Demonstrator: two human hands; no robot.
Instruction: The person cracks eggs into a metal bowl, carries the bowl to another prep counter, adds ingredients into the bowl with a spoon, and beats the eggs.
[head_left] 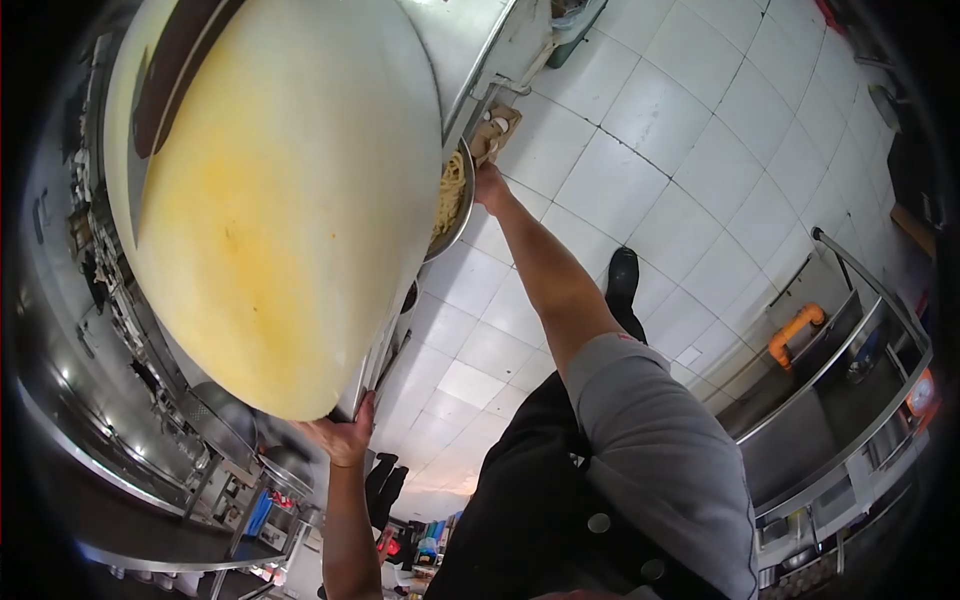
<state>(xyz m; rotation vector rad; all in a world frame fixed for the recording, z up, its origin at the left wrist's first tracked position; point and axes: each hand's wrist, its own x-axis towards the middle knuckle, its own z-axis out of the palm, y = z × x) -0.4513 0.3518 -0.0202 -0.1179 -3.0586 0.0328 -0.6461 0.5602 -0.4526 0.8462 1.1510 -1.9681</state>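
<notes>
A large pale cutting board (300,200), stained yellow in the middle, fills the upper left. Across its far left part lies a knife (180,75) with a dark handle. My left hand (345,435) is at the near corner of the counter, thumb against the edge and fingers wrapped round it, partly hidden by the board. Below the board's right side, a metal bowl (465,200) holds pale yellow noodles (449,195). My right hand (488,188) is beside the bowl's rim, just below a brown carton (497,130) with whitish things in it. Its fingers are mostly hidden.
White floor tiles (610,160) extend to the right of the counter. A metal rack or sink unit (830,370) with an orange pipe (797,335) stands at right. Metal pans (220,420) sit at lower left. Another person's dark-clothed legs (383,490) show beyond my left arm.
</notes>
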